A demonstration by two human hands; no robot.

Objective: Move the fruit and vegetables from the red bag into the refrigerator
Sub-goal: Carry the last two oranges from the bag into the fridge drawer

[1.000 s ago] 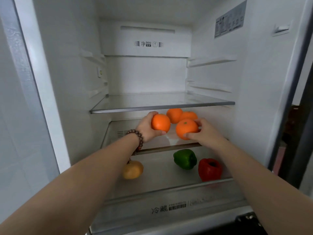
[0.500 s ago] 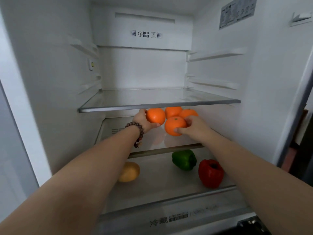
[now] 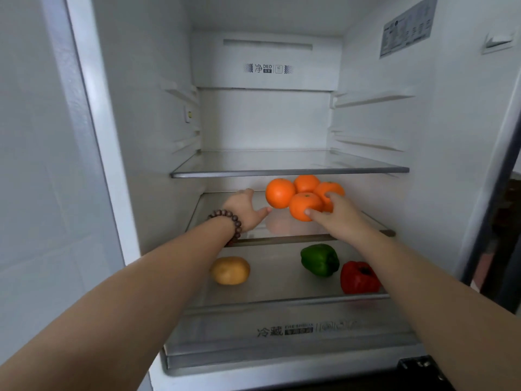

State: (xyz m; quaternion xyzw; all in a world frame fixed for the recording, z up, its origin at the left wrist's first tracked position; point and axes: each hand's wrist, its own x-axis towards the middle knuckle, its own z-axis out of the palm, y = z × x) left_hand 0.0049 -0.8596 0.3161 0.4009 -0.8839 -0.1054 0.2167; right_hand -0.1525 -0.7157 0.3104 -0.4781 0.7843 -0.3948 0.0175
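Since before, left hand released its smooth orange, fingers spread; right hand gripped the near orange, partly hiding another.

Four oranges cluster on the middle shelf. Below that shelf: potato at left, two peppers at right. Above it: upper shelf.

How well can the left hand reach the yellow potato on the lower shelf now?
Probably yes: the left hand is open, and the yellow potato lies below its forearm with nothing shown between them.
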